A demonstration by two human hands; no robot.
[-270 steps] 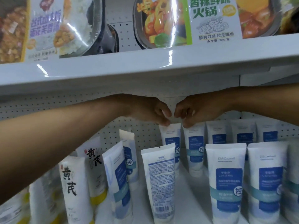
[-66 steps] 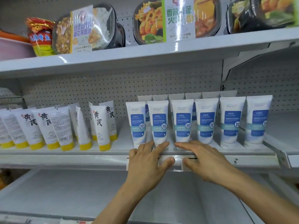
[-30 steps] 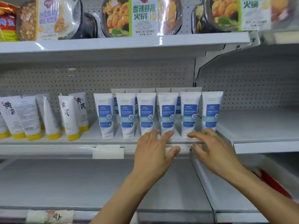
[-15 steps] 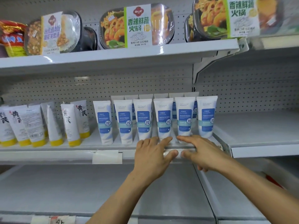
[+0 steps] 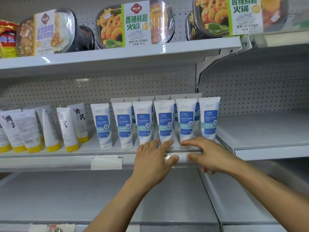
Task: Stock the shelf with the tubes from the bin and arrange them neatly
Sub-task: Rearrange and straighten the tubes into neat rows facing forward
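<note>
Several white tubes with blue labels (image 5: 164,122) stand upright in a front row on the middle shelf (image 5: 66,154), with a second row behind them. My left hand (image 5: 153,158) lies flat on the shelf's front edge, fingers straight and touching the base of a front tube, thumb on the rail. My right hand (image 5: 209,154) lies beside it, fingers stretched toward the tube bases. Neither hand holds anything. The bin is out of view.
White tubes with yellow caps (image 5: 66,128) stand loosely at the left of the same shelf. Packaged meal trays (image 5: 135,24) fill the shelf above. A bare shelf (image 5: 267,131) lies to the right and another below (image 5: 100,195). A blank price tag (image 5: 106,162) hangs on the rail.
The blue-label tubes went from scattered to straight rows. In the last second both hands stayed on the shelf's front edge, and my right hand slid a little left toward my left hand.
</note>
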